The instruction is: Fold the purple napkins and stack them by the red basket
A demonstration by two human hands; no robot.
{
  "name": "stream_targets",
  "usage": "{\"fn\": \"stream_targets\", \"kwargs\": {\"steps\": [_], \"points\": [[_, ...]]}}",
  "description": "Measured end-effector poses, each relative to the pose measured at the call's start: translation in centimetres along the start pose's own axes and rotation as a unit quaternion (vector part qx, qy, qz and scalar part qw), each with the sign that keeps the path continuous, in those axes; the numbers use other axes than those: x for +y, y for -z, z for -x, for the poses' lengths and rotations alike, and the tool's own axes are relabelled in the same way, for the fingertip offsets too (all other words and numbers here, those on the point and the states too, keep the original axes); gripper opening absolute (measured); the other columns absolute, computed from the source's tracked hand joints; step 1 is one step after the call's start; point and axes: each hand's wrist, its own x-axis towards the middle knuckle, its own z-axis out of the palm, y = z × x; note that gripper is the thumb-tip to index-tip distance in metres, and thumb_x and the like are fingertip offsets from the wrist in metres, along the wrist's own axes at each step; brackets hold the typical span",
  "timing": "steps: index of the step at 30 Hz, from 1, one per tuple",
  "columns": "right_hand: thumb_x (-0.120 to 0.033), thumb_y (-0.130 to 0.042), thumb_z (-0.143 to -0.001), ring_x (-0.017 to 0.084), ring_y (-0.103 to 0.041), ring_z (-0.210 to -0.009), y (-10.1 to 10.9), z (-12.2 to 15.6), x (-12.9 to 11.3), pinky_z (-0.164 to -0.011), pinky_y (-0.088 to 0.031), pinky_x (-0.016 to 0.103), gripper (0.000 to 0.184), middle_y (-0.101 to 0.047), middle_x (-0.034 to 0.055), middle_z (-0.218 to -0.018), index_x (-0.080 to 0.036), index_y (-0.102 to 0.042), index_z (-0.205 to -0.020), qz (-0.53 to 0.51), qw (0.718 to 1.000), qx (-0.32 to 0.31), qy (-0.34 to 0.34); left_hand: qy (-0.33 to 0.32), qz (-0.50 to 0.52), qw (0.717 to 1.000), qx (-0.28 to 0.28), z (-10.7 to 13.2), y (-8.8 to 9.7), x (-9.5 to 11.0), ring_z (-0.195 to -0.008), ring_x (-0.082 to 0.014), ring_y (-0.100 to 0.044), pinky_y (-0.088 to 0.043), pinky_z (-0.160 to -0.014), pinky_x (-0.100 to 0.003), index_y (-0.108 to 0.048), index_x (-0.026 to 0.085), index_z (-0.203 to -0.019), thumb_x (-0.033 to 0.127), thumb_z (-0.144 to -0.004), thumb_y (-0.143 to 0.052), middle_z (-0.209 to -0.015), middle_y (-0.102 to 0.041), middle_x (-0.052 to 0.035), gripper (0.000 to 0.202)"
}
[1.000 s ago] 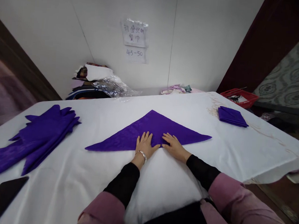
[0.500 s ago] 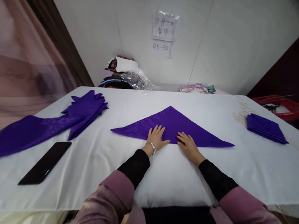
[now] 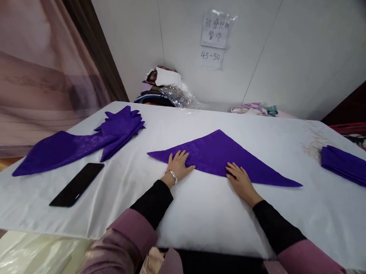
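In the head view, a purple cloth napkin point(image 3: 216, 153) lies folded into a triangle, its point facing the wall and its long folded edge toward me. My left hand point(image 3: 179, 165), with a silver bracelet at the wrist, rests flat on the left part of that long edge, fingers spread. Just right of the middle of the same edge, my right hand point(image 3: 239, 179) lies with its fingers stretched out on the cloth. Neither hand grips anything.
More purple napkins point(image 3: 122, 127) are heaped at the left, one trailing outward. A black phone point(image 3: 77, 184) lies in front of them. On the right sits a folded purple stack point(image 3: 347, 165). The white-covered table point(image 3: 209, 220) meets a wall with a paper sign point(image 3: 214, 38).
My left hand has slid left along the napkin's near edge, away from the right hand. The view has turned slightly left, so everything appears farther right.
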Motion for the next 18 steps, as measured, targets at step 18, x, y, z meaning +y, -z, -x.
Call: {"fn": "stream_targets", "kwargs": {"steps": [18], "points": [[-0.028,-0.040,-0.088,0.021,-0.031,-0.135,-0.2,0.0,0.4,-0.110,-0.019,0.048,0.038,-0.046,0.0059,-0.139,-0.022,-0.059,-0.120,0.014,1.000,0.001,0.012,-0.297,0.006,0.955,0.024,1.6,-2.0,4.7,-0.090,-0.0163,-0.054,-0.040,-0.077,-0.032,-0.068,0.024,-0.088,0.026,-0.091,-0.043,-0.098,-0.066,-0.0009,0.025]]}}
